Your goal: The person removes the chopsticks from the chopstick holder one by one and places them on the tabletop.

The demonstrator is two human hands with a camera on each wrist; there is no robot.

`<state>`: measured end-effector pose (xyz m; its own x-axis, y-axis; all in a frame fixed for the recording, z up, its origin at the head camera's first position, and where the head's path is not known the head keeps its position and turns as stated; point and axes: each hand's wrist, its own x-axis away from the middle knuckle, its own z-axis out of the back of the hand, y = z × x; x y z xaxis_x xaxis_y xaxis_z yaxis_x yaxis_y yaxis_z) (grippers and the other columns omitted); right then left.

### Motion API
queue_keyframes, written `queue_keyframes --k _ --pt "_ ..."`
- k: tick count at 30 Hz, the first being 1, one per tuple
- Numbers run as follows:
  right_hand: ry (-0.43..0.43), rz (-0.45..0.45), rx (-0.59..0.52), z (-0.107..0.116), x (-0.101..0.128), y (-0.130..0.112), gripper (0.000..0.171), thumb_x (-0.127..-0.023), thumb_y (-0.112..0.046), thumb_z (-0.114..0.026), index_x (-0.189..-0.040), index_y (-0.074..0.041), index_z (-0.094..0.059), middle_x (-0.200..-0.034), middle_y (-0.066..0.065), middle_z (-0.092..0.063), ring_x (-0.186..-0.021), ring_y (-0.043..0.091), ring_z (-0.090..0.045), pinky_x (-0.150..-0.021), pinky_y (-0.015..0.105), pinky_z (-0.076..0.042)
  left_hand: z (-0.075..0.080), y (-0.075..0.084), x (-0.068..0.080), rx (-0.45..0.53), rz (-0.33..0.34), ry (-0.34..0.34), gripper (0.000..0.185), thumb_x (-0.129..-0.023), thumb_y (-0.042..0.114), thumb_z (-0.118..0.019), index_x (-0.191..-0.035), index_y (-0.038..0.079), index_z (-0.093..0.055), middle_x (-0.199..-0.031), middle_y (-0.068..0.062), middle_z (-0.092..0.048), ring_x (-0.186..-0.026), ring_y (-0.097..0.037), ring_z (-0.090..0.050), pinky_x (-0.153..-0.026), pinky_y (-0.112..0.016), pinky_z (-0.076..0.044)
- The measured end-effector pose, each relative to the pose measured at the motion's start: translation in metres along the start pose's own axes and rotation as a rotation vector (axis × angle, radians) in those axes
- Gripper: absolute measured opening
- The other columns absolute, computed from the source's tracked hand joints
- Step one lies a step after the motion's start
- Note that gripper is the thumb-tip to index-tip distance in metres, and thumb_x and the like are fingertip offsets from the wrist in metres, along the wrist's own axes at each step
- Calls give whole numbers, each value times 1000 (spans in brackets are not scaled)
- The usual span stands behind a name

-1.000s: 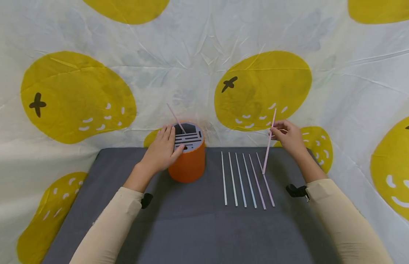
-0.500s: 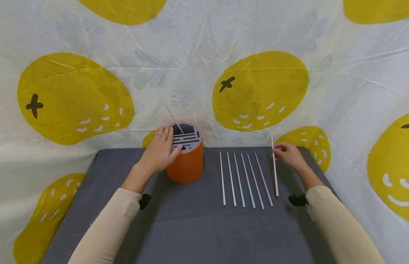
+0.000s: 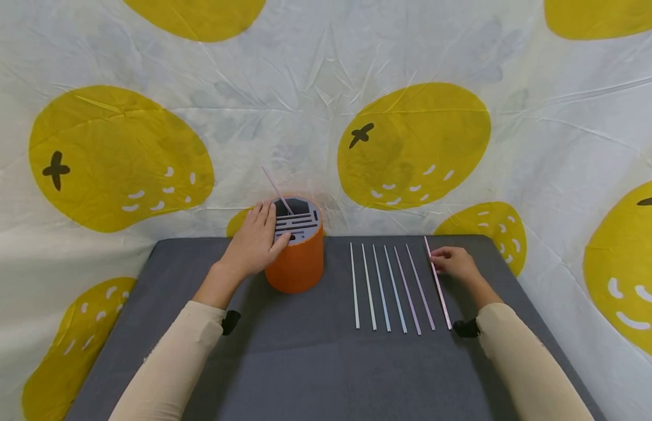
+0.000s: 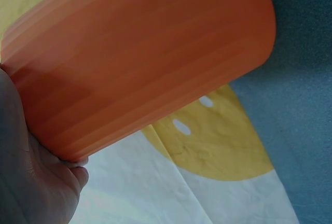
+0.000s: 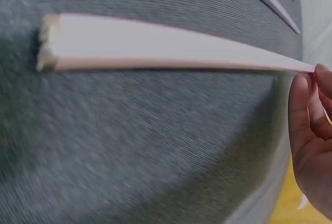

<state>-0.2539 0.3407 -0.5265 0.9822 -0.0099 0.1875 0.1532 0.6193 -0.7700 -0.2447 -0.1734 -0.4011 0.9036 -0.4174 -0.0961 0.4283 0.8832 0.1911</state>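
Note:
An orange cylindrical knife block (image 3: 298, 270) with a grey slotted top stands at the table's back edge. My left hand (image 3: 251, 238) rests over its left rim with fingers straight and thumb across the top; the left wrist view shows the palm (image 4: 44, 185) against the block's ribbed wall (image 4: 140, 63). A pink chopstick (image 3: 275, 186) leans out of the large opening. On the right, my right hand (image 3: 454, 263) pinches another pink chopstick (image 3: 441, 292) near its far end, between thumb and fingertips. It slants close over the cloth, its square end (image 5: 52, 42) large in the right wrist view.
Left of the held chopstick, several pastel chopsticks lie side by side: white (image 3: 355, 286), blue (image 3: 382, 289) and purple (image 3: 421, 289). The grey table (image 3: 304, 374) ends at a hanging white cloth (image 3: 283, 134) printed with yellow fruit.
My right hand has brought the pink chopstick down from upright to nearly flat, at the right end of the row. The left hand stays on the knife block.

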Motion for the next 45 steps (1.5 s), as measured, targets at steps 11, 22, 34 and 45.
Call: queue_keyframes --k 11,22,34,45 --pt "56 -58 16 -14 1 7 31 -100 -14 -69 -119 11 -70 -89 9 -73 -69 7 -66 -64 21 -60 1 2 1 -4 -8 3 82 -109 52 -32 -163 -6 -11 -172 -25 -8 -161 -40 -2 -131 -53 -7" --pt "114 -26 142 -21 4 3 29 -97 -19 -72 -111 6 -74 -89 12 -76 -67 7 -68 -62 20 -57 0 -1 2 -5 -12 7 81 -109 52 -32 -163 -6 -12 -172 -24 -8 -160 -42 -7 -131 -54 -9" --pt "152 85 211 -11 3 -24 29 -100 -23 -69 -114 2 -74 -96 17 -76 -74 18 -68 -65 27 -57 -2 -1 1 7 -19 24 81 -109 51 -33 -162 -7 -15 -171 -25 -11 -160 -43 -9 -130 -54 -11" --pt "140 293 161 -23 -2 -101 27 -99 -23 -71 -116 -2 -74 -99 18 -75 -77 21 -67 -66 26 -56 -3 -2 1 8 -13 25 82 -109 53 -32 -163 -6 -14 -171 -25 -11 -160 -42 -7 -131 -54 -10"
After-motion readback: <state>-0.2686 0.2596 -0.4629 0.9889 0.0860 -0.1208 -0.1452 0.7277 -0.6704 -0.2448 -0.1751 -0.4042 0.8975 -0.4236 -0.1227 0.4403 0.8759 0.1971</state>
